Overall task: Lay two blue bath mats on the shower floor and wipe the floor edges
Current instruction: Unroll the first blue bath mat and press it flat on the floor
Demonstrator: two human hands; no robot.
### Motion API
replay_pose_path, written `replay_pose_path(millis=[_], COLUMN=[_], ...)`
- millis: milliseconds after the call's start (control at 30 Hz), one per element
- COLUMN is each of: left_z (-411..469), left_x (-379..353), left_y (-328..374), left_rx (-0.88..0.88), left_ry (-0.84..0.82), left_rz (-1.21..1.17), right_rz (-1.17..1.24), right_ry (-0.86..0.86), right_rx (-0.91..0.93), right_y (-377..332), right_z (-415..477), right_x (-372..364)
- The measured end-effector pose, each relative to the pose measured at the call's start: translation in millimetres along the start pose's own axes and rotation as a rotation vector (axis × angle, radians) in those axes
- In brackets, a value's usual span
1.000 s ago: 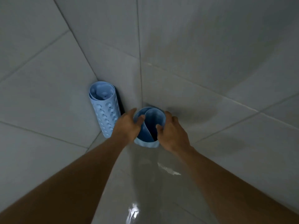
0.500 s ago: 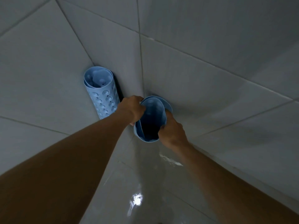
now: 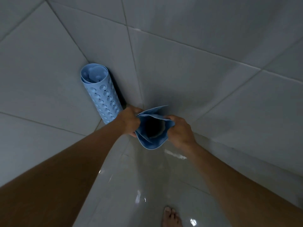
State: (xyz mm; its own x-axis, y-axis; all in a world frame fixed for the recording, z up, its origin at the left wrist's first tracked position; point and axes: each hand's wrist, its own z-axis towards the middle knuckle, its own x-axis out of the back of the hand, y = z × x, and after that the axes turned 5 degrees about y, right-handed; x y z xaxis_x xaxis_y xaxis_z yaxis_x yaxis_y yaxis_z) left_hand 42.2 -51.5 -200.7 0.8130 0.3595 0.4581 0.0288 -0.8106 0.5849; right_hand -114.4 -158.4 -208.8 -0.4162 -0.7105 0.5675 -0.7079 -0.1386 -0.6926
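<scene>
A rolled blue bath mat point(image 3: 151, 141) stands in the tiled shower corner, its top end facing me and its loose edge flaring out toward the wall. My left hand point(image 3: 129, 119) grips the roll's left rim and my right hand point(image 3: 179, 130) grips its right rim, both pulling the opening wide. A second rolled blue bath mat point(image 3: 102, 94), covered in round suction cups, leans upright against the left wall just left of my left hand. Its lower end is hidden behind my left wrist.
Grey tiled walls point(image 3: 213, 79) meet in the corner behind the mats. The glossy wet floor point(image 3: 131, 185) spreads toward me with bright reflections. A bare foot point(image 3: 170, 217) stands on the floor at the bottom edge.
The roll in my hands has been pulled wider and its outer flap has sprung loose. The view has tilted down, bringing the floor and a foot into sight.
</scene>
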Motion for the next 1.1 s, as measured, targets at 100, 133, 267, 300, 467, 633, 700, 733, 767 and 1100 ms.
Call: replay_pose_path(millis=[100, 133, 267, 300, 467, 633, 700, 733, 767, 1100], left_z=[-27.0, -35.8, -75.7, -85.0, -121.5, -150.6, -161.3, -165.3, -168.7, -175.9], left_x=[-13.4, -17.9, -37.1, -42.7, -79.1, -125.9, -146.2, -158.1, -170.3, -285.2], left_y=[-6.5, -8.2, -16.5, -19.3, -43.2, -72.7, -83.1, -88.3, -92.4, -172.2], left_rx=[0.02, 0.01, -0.056, -0.055, -0.122, -0.194, -0.212, -0.213, -0.216, -0.191], left_ry=[-0.031, -0.045, -0.1, -0.1, -0.069, -0.016, -0.014, -0.008, 0.002, 0.128], left_rz=[-0.065, -0.055, -0.06, -0.087, -0.158, -0.264, -0.291, -0.31, -0.329, -0.382], right_rz=[-0.02, -0.017, -0.041, -0.045, -0.126, -0.194, -0.231, -0.251, -0.27, -0.328], right_ry=[0.004, 0.003, 0.016, 0.022, 0.042, 0.075, 0.093, 0.096, 0.095, 0.046], right_rx=[-0.003, 0.002, 0.036, 0.059, 0.152, 0.155, 0.178, 0.187, 0.193, 0.253], right_y=[7.6, 10.1, 24.9, 30.5, 66.5, 119.7, 145.7, 160.9, 176.8, 296.6], right_z=[-25.1, -34.7, -77.6, -88.3, -136.8, -178.5, -189.9, -193.5, -195.0, -233.1], right_x=[10.3, 13.0, 20.4, 22.2, 27.4, 26.0, 26.5, 26.3, 26.0, 9.7])
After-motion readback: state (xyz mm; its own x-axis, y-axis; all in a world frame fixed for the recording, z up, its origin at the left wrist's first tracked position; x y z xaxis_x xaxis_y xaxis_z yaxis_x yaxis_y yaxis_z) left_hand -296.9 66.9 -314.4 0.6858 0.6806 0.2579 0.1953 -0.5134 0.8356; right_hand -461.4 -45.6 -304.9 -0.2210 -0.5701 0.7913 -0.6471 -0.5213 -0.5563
